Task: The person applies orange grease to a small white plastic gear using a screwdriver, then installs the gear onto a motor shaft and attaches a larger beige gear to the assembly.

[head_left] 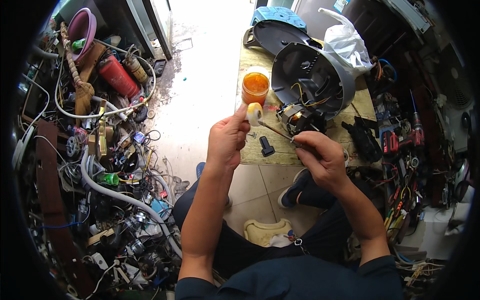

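My left hand [227, 137] is closed on a small gear [254, 114] with yellowish teeth and a pale face, pinched between thumb and fingers. In the fingers of my right hand [322, 157] is a thin rod-like tool [276, 131], its far tip touching or very near the gear. An open clear jar of orange grease [255, 86] stands just beyond the gear. Right of the jar, a small electric motor [297, 119] with yellow wires lies before a dark grey housing [320, 75]. A black T-shaped plastic part [266, 146] rests on the wooden table [250, 156] between my hands.
A dark cover [280, 35], a blue case [279, 16] and a white plastic bag [346, 42] crowd the table's far end. Tools, including a red drill [417, 131], lie at right. Cables, parts and a red fire extinguisher [119, 76] fill the left floor.
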Available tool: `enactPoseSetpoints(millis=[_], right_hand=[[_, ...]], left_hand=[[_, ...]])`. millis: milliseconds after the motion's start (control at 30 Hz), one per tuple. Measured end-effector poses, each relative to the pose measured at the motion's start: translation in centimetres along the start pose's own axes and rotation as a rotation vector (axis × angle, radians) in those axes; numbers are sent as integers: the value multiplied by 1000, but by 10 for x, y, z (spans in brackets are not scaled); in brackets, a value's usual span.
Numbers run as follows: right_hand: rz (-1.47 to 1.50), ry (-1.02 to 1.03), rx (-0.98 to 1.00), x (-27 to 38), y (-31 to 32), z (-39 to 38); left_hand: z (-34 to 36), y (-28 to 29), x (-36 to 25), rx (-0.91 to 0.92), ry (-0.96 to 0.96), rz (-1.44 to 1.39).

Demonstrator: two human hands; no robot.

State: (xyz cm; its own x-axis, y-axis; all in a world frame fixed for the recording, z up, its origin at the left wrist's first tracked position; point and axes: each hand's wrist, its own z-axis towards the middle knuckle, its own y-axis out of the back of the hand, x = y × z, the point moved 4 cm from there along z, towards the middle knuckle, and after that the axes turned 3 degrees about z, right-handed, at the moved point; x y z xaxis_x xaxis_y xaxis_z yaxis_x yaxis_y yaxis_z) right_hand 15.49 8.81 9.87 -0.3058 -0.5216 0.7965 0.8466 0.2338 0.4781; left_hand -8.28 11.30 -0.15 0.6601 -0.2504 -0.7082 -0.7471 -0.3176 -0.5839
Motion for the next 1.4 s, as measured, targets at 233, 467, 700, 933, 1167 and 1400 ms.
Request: enactPoseSetpoints(millis=[233, 467, 700, 933, 1167, 1400], right_hand=[[-188, -189, 108, -8, 24, 74], [-505, -139, 286, -73, -2, 159], [-545, -222, 292, -114, -27, 193], [-467, -265, 309, -132, -38, 196], [-258, -378, 337, -144, -39, 194], [-21, -560, 385, -139, -39, 190]], left_hand=[[1, 22, -24, -88, -273, 171], [19, 25, -29, -182, -384, 290], [52, 36, -23, -212, -394, 338], [83, 44, -7, -266, -323, 404], [97, 35, 5, -306, -247, 447], [102, 32, 9, -301, -266, 403]])
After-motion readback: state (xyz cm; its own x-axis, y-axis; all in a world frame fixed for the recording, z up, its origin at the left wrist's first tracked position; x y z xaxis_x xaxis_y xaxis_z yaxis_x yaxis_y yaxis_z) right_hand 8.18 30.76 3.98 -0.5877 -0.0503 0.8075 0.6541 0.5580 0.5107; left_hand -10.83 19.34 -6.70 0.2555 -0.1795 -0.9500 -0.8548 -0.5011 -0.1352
